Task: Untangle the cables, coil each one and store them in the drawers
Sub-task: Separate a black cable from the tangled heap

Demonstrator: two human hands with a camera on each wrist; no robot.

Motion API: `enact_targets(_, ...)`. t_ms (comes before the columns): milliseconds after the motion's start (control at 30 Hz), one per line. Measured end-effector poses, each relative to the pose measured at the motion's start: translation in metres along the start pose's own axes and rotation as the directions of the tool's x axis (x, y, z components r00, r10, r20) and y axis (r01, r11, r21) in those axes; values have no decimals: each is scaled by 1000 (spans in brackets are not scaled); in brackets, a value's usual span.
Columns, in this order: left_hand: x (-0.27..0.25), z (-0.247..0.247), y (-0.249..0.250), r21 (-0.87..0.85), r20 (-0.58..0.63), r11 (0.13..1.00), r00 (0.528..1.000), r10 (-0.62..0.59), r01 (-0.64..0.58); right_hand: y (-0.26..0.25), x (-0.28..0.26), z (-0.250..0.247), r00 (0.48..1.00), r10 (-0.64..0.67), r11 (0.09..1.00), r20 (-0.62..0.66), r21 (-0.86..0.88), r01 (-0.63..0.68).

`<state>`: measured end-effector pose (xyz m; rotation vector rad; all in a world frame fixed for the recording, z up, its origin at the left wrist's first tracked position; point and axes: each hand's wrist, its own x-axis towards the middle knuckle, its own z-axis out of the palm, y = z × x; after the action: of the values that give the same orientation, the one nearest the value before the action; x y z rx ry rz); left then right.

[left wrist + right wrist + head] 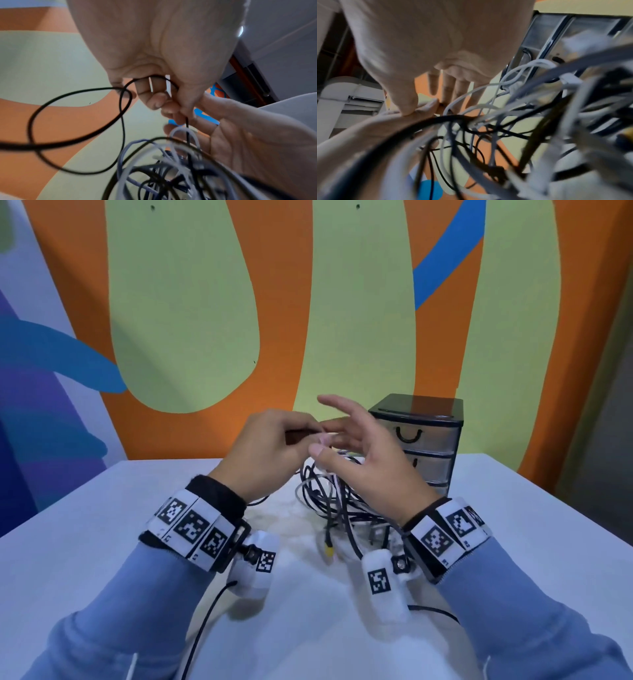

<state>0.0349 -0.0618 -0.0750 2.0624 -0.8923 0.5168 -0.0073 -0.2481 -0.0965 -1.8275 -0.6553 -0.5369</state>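
Black and white cables (337, 501) lie in one tangled heap on the white table (102, 525), in the middle of the head view, just below both raised hands. Some strands rise from the heap up to the hands. A yellow plug (329, 550) hangs at the lower edge of the heap, near the table surface.

The left hand (265, 451) is above the heap, a little left of centre. Its fingers are curled, and in the left wrist view they pinch a thin black cable (77, 143), which makes two loose loops in the left part of that frame before it goes out at the left edge.

The right hand (363, 460) is just beside the left one, to the right. Its fingers are spread and mostly straight, and the fingertips meet the left hand's fingers. Whether it really holds a strand I cannot tell, because the wrist views are blurred there; a white cable (489, 86) passes close to its fingers.

A small drawer unit (423, 440) with a black frame and clear drawers stands on the table right of centre, behind the right hand. Its drawers are closed. Behind the table there is a wall painted orange, pale green and blue.
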Motion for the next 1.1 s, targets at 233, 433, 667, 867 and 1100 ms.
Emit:
enact_targets(233,2,0,11,-121,-384,984,920,78,-134,5,0,-6,989,74,989,129,-135,-56)
enact_targets(433,3,-10,10,-92,-629,984,775,60,-151,12,0,-11,975,200,927,95,-342,-157)
enact_targets(667,6,-42,-10,-220,-864,967,486,-131,-130,21,2,-18,977,202,942,74,-288,-174)
enact_targets(867,4,-46,0,-391,-726,913,649,-228,-116,33,4,-20,984,177,929,-37,-323,-179)
enact_targets(1100,-2,-38,20,-336,-154,921,952,-263,200,37,7,-29,962,190,973,-198,-89,-211)
